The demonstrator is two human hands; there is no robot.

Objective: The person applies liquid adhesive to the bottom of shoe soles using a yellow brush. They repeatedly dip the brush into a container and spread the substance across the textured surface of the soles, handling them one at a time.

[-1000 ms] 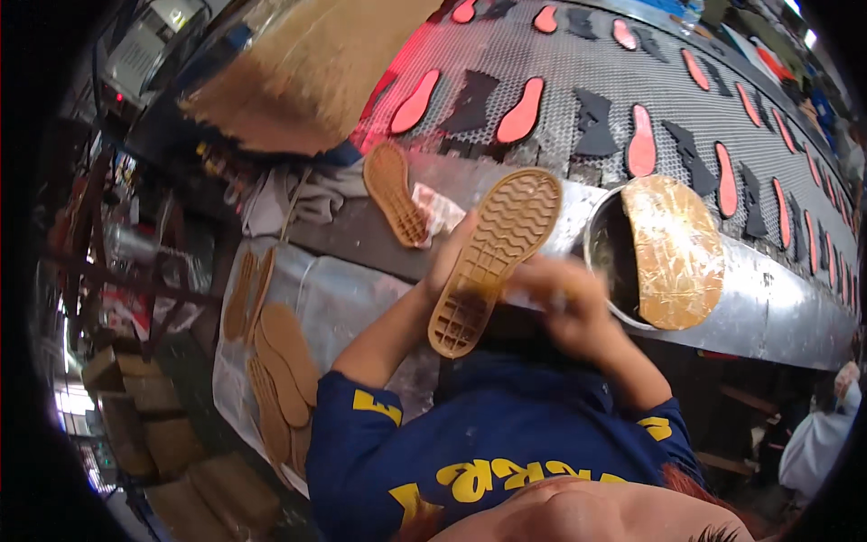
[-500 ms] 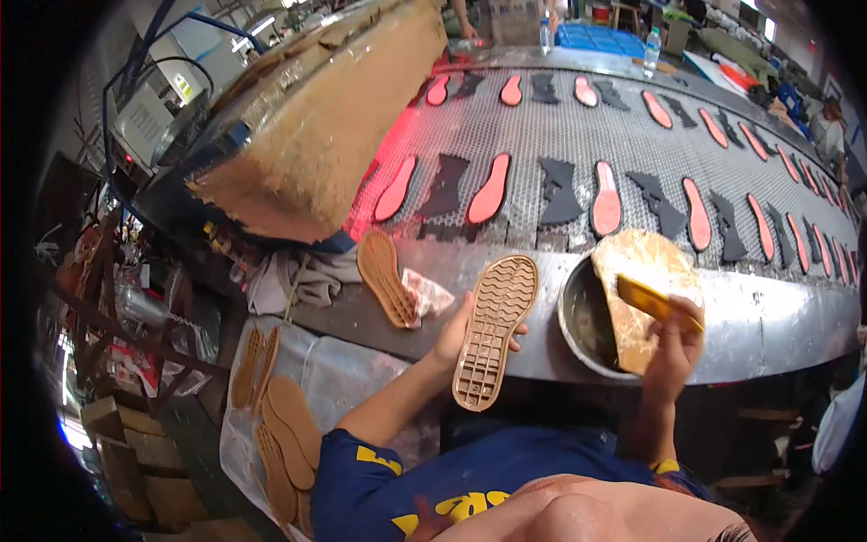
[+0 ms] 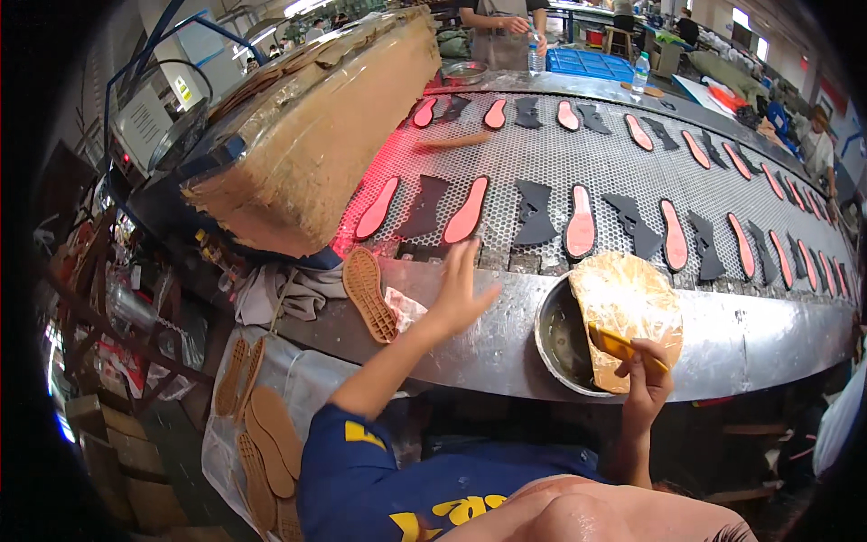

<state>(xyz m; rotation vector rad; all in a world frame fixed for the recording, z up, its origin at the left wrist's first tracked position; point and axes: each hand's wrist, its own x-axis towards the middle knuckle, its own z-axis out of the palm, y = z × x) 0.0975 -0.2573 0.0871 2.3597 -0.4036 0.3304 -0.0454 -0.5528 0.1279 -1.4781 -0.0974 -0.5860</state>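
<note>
My left hand [image 3: 462, 294] reaches forward over the metal edge, fingers spread and empty. Beyond it, a tan shoe sole [image 3: 454, 142], smeared by motion, is at the far left of the mesh conveyor [image 3: 506, 163]; whether it touches the mesh I cannot tell. My right hand [image 3: 648, 379] grips a flat yellow tool [image 3: 623, 345], its tip over a plastic-wrapped tan board [image 3: 637, 294]. That board partly covers a round metal bowl [image 3: 553, 348]. Left of my left hand, another tan sole [image 3: 368, 294] lies beside a pinkish-white paper [image 3: 404, 309].
Pink-topped soles [image 3: 580, 226] and black cut pieces [image 3: 535, 212] lie in rows on the conveyor. A large worn hood [image 3: 307, 154] rises at left. More tan soles [image 3: 274, 429] rest on a plastic-covered surface. Across the conveyor a person [image 3: 506, 32] holds a bottle [image 3: 535, 56].
The tan sole has left my left hand and is now out over the conveyor; the hand has opened. My right hand has moved slightly left and down with the yellow tool.
</note>
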